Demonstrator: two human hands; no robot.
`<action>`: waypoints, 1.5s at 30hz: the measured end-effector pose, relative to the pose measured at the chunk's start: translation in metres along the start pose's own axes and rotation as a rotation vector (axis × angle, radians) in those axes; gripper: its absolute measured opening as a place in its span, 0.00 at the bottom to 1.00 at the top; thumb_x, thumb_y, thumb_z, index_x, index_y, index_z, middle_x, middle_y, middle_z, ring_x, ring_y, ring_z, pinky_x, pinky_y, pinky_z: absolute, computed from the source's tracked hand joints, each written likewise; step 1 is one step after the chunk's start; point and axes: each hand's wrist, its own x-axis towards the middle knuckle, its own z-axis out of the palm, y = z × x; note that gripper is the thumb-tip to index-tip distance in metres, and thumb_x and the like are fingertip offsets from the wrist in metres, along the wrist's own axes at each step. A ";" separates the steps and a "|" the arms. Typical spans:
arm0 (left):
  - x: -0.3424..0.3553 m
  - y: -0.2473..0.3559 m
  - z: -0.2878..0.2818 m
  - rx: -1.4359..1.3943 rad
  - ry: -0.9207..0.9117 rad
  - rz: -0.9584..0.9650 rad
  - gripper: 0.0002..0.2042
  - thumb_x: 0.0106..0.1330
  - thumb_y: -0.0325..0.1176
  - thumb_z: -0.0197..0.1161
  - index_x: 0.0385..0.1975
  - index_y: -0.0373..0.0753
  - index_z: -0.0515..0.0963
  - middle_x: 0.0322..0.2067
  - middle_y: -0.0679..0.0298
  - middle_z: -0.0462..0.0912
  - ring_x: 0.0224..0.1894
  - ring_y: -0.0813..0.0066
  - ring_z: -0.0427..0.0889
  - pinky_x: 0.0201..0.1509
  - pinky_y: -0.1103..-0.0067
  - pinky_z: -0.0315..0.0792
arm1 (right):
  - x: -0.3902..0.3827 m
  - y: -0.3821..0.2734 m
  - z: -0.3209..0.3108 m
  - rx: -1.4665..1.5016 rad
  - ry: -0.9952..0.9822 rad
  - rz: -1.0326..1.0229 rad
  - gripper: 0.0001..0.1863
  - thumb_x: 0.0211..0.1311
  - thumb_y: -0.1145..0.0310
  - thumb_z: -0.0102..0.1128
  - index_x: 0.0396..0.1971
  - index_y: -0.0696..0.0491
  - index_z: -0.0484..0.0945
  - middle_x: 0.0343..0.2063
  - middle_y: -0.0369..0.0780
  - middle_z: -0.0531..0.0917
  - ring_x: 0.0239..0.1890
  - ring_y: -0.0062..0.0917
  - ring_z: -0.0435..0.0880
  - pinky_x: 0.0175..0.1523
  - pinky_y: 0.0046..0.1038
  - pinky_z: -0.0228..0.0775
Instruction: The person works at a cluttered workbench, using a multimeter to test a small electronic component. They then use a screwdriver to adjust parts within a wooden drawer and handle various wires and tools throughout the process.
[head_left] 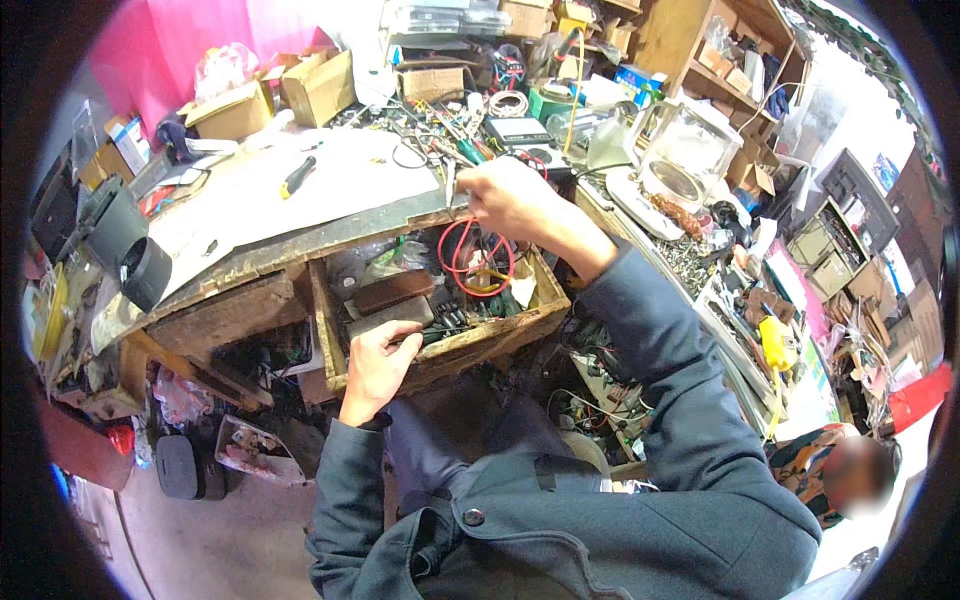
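My right hand (515,200) is raised over the bench's front edge, its fingers closed; what they grip is hidden. A loop of red cable (483,292) hangs just beneath it into the open wooden drawer (480,358). Close to its fingertips, a thin metal tool (448,185) lies at the bench edge, with a green-handled tool (470,152) behind. My left hand (380,368) is at the drawer's front rim, fingers curled together around something I cannot make out. Inside the drawer beside it lie a brown block (393,290), a grey block (390,318) and dark small parts.
A yellow-and-black screwdriver (298,178) rests on a white sheet (340,205) across the bench. Cardboard boxes (318,88) stand at the back. To the right are a clear-walled case (690,150), loose metal parts and a yellow tool (775,343). A person (815,470) is at the lower right.
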 end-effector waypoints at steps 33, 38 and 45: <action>0.004 -0.008 0.001 0.261 0.037 0.037 0.12 0.63 0.40 0.63 0.37 0.39 0.87 0.28 0.53 0.87 0.30 0.60 0.88 0.37 0.70 0.78 | 0.162 0.149 -0.127 -0.517 0.550 0.184 0.12 0.58 0.70 0.57 0.40 0.53 0.83 0.36 0.50 0.86 0.41 0.41 0.87 0.42 0.40 0.79; 0.005 -0.006 0.003 0.312 0.049 0.062 0.11 0.64 0.36 0.64 0.36 0.36 0.86 0.28 0.53 0.86 0.30 0.63 0.87 0.37 0.72 0.78 | 0.156 0.191 -0.041 -0.409 0.434 0.153 0.16 0.63 0.70 0.52 0.49 0.45 0.81 0.43 0.47 0.85 0.46 0.43 0.85 0.49 0.42 0.77; 0.007 -0.008 0.006 0.316 0.067 0.107 0.10 0.64 0.36 0.64 0.35 0.37 0.86 0.30 0.51 0.86 0.32 0.57 0.87 0.38 0.69 0.78 | 0.137 0.225 0.022 -0.283 0.213 0.326 0.18 0.60 0.58 0.60 0.47 0.50 0.83 0.44 0.48 0.86 0.48 0.43 0.84 0.56 0.41 0.74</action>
